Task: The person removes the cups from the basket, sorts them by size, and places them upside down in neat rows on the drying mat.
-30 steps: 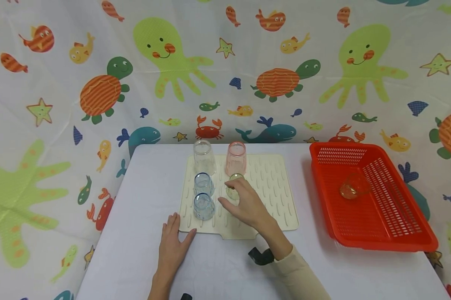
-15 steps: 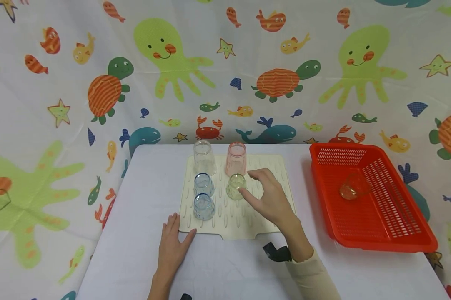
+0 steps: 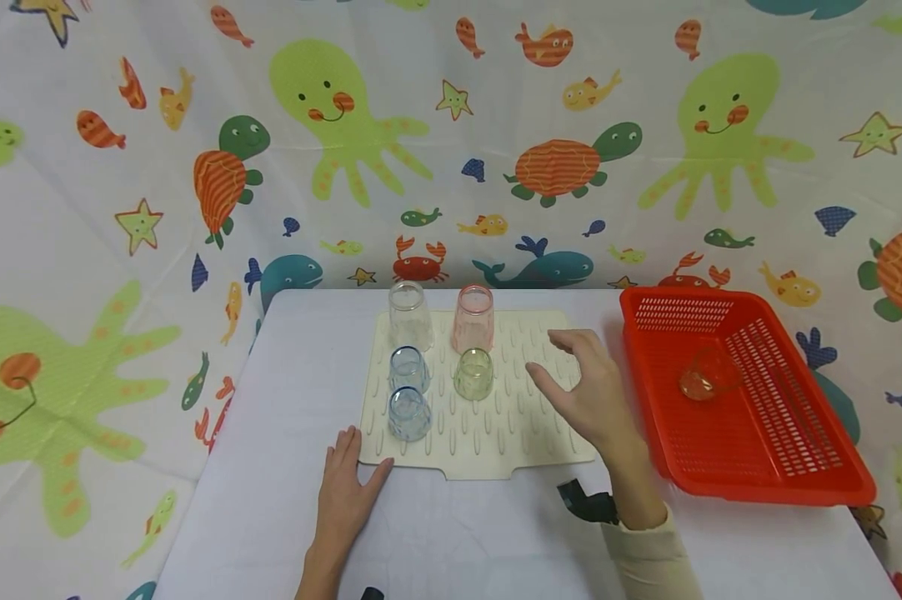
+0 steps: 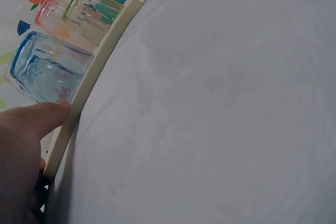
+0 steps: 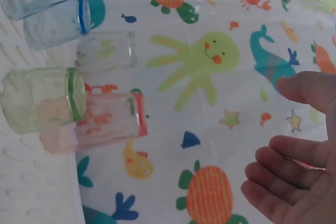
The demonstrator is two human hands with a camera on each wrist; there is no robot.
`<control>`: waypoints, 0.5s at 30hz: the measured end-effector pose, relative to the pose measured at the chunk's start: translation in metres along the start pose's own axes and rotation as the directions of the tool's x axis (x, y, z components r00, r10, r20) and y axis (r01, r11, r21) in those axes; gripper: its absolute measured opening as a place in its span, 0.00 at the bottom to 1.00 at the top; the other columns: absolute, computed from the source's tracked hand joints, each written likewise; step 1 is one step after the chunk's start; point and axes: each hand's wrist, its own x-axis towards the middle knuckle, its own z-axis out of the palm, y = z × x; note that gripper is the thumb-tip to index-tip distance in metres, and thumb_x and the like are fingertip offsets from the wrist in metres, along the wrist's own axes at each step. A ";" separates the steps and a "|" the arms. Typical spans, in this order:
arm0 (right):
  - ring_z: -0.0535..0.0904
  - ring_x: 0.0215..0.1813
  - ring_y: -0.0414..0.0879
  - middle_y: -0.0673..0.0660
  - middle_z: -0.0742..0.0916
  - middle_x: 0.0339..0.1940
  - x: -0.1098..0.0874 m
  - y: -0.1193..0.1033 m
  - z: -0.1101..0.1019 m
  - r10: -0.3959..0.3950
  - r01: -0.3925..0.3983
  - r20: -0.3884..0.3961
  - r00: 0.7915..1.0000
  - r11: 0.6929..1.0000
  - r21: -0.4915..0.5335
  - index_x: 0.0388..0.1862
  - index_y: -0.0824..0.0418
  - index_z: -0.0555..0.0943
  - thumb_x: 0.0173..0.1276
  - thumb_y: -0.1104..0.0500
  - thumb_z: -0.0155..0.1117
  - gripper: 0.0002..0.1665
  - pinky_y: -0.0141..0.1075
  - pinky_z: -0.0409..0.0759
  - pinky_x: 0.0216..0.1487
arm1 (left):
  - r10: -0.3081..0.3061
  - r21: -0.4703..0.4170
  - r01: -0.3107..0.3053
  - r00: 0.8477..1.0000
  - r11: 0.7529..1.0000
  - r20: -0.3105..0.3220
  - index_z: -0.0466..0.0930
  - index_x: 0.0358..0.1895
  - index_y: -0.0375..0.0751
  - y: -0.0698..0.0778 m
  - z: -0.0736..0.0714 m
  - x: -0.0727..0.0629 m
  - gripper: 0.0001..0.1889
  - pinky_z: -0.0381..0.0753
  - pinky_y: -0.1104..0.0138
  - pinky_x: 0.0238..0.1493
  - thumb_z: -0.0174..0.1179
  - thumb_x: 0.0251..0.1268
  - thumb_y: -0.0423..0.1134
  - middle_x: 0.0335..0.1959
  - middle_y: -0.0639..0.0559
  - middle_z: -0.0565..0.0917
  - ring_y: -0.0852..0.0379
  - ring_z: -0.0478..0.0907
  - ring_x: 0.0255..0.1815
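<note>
On a cream ridged drying mat (image 3: 526,417) several glasses stand in two columns. The left column has a clear glass (image 3: 409,321) at the back, then a blue-rimmed glass (image 3: 408,371) and a nearer blue glass (image 3: 409,417). Beside them are a tall pink glass (image 3: 473,321) and a short green-rimmed glass (image 3: 473,377). My left hand (image 3: 346,487) rests at the mat's front left corner; the left wrist view shows its thumb (image 4: 50,116) on the mat edge near a blue glass. My right hand (image 3: 589,387) hangs over the mat's right side, thumb and fingers apart, holding nothing.
A red plastic basket (image 3: 766,492) stands on the right of the white table (image 3: 286,367), with a clear glass (image 3: 699,383) lying inside it. A curtain (image 3: 451,208) printed with sea animals hangs behind and at the left.
My right hand has moved from the green-rimmed glass to the right, leaving that glass standing on the mat. My left hand has stayed at the mat corner.
</note>
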 end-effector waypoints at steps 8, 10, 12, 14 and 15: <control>0.82 0.55 0.55 0.62 0.84 0.57 0.001 0.023 -0.025 0.055 -0.060 -0.063 0.997 0.995 -0.080 0.58 0.65 0.79 0.53 0.55 0.79 0.34 0.58 0.85 0.58 | 0.004 -0.001 -0.004 1.000 1.000 0.000 0.60 0.75 0.30 0.000 -0.001 0.000 0.45 0.47 0.47 0.84 0.66 0.64 0.56 0.78 0.37 0.62 0.40 0.51 0.82; 0.81 0.55 0.55 0.63 0.84 0.57 0.002 0.030 -0.032 0.084 -0.091 -0.084 0.993 0.992 -0.085 0.59 0.66 0.78 0.54 0.56 0.79 0.34 0.59 0.85 0.59 | 0.004 -0.003 -0.004 1.000 1.000 0.000 0.60 0.75 0.30 0.000 0.000 0.001 0.45 0.47 0.48 0.84 0.66 0.64 0.56 0.78 0.37 0.62 0.40 0.51 0.82; 0.81 0.55 0.56 0.63 0.83 0.58 0.003 0.035 -0.039 0.129 -0.138 -0.105 0.986 0.987 -0.085 0.60 0.66 0.78 0.56 0.56 0.78 0.34 0.60 0.84 0.59 | 0.005 -0.005 -0.005 1.000 1.000 -0.003 0.60 0.75 0.30 0.000 0.000 0.001 0.45 0.47 0.48 0.85 0.66 0.64 0.56 0.78 0.37 0.62 0.40 0.51 0.82; 0.80 0.57 0.57 0.64 0.82 0.58 0.003 0.041 -0.047 0.171 -0.182 -0.122 0.978 0.980 -0.081 0.61 0.66 0.77 0.57 0.57 0.77 0.34 0.62 0.83 0.60 | 0.008 -0.006 -0.008 1.000 1.000 -0.005 0.60 0.75 0.30 -0.001 0.000 0.001 0.45 0.47 0.48 0.85 0.66 0.64 0.56 0.78 0.37 0.62 0.40 0.51 0.82; 0.79 0.57 0.58 0.64 0.82 0.59 0.003 0.044 -0.051 0.187 -0.199 -0.130 0.974 0.976 -0.086 0.62 0.66 0.77 0.58 0.57 0.77 0.34 0.63 0.82 0.60 | 0.009 -0.006 -0.009 1.000 1.000 -0.005 0.60 0.75 0.30 -0.001 0.000 0.002 0.45 0.47 0.48 0.85 0.66 0.64 0.56 0.78 0.37 0.62 0.40 0.51 0.83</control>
